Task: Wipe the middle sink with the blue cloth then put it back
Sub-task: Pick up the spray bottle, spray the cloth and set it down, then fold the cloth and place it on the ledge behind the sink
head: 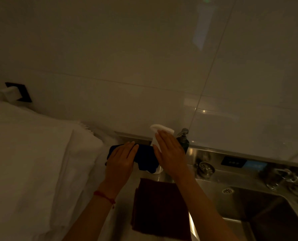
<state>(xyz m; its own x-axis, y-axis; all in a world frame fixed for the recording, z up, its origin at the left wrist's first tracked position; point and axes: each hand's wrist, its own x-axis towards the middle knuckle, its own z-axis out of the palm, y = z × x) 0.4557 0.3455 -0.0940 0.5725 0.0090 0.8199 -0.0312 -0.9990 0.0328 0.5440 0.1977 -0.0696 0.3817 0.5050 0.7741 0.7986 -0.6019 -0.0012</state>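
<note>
The fingers (130,148) of the left hand (121,162) lie straight and together, flat on the left part of the blue cloth (145,158). The right hand (170,153) also has its fingers stretched out flat, palm down, over the right end of the cloth and over a white cloth (156,134) that sticks up behind it. Neither hand curls round anything. A red string (104,197) circles the left wrist.

The blue cloth looks very dark, almost black in the dim light. It lies folded into a thick band running left to right between the two hands, with a rumpled edge hanging toward the near side. It rests on the steel counter (144,174) close to the back wall, left of the sink (259,211).

The sink is a deep steel basin at the lower right, with a round drain (228,190) on its back wall; what lies at its bottom is too dark to tell. A soap pump bottle (183,139) stands just behind the right hand. Glasses (283,180) sit on the ledge behind the sink. A dark red cloth (159,207) lies folded on the counter nearer the person, and white towels (40,162) are piled at the left.
</note>
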